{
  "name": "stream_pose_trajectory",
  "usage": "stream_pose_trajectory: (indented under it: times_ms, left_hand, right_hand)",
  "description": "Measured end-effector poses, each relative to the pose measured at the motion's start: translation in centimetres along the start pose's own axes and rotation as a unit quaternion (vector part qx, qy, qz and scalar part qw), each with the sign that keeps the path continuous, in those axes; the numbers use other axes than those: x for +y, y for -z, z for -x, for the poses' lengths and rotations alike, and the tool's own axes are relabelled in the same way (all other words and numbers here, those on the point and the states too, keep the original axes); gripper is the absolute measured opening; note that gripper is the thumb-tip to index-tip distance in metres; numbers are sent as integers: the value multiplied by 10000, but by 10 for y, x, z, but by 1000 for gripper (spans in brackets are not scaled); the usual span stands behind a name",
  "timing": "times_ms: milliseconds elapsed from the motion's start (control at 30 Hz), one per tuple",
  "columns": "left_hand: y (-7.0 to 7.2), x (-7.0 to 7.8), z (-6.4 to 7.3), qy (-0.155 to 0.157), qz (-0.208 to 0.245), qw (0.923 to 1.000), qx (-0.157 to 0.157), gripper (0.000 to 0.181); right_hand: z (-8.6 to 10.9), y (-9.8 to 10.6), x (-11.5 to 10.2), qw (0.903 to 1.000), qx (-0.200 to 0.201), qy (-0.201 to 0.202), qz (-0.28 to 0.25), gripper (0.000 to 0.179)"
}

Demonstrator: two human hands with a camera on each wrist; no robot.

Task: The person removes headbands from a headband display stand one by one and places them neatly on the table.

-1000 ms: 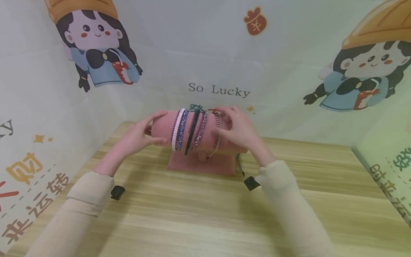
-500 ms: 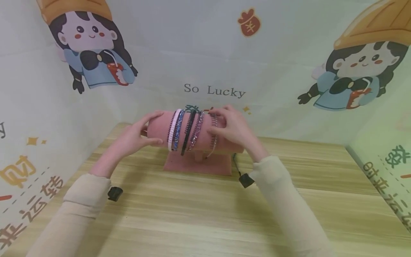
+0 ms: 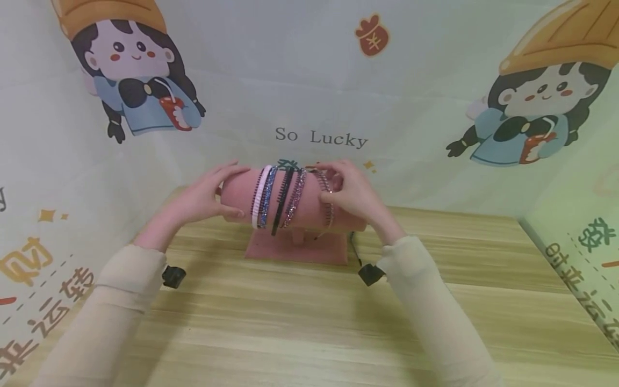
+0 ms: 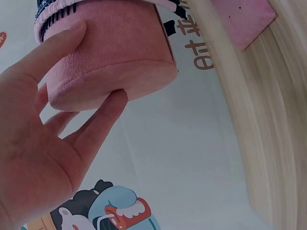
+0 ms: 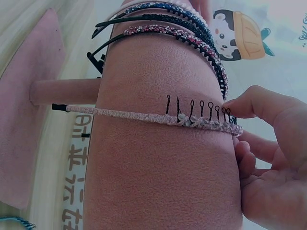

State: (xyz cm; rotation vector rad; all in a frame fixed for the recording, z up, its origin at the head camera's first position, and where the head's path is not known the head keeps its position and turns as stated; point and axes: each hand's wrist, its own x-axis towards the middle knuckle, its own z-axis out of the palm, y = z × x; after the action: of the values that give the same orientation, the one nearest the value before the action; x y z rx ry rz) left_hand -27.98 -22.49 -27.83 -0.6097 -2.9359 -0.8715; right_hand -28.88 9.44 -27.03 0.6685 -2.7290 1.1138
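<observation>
A padded pink display roll (image 3: pixel 310 209) lies level on its stand, whose flat base (image 3: pixel 271 248) rests on the table. My left hand (image 3: pixel 195 200) grips the roll's left end, thumb on the front and fingers at the end face. Near the right end, my right hand (image 3: pixel 357 192) pinches a slim pale headband (image 5: pixel 129 115) with sparkly trim and black wire loops. Left of it sit a pink glitter headband (image 3: pixel 294 200), a black headband (image 3: pixel 279 210), a blue glitter headband (image 3: pixel 266 203) and a white headband (image 3: pixel 258 201). The right hand's rear fingertips are partly hidden behind the roll.
The wood-grain table (image 3: pixel 271 328) spreads in front of the stand. A printed cloth (image 3: pixel 309 97) hangs close behind and along both sides. Small black wrist-camera units (image 3: pixel 371 274) show beside both cuffs. A teal cord (image 5: pixel 17 221) lies near the base in the right wrist view.
The pale headband's lower part has shifted right, widening its gap from the pink glitter headband. My left hand keeps its hold on the roll's end. The head view has turned slightly right.
</observation>
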Motion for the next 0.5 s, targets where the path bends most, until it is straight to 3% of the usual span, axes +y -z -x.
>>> stream_pose_trajectory:
  times_ms: [200, 500]
  left_hand:
    - [6, 0, -7, -314, 104, 9994, -104, 91]
    - [6, -2, -5, -50, 306, 9994, -149, 85]
  right_hand:
    - [0, 0, 2, 9998, 103, 130, -76, 60]
    - [0, 2, 1, 9994, 187, 133, -268, 59]
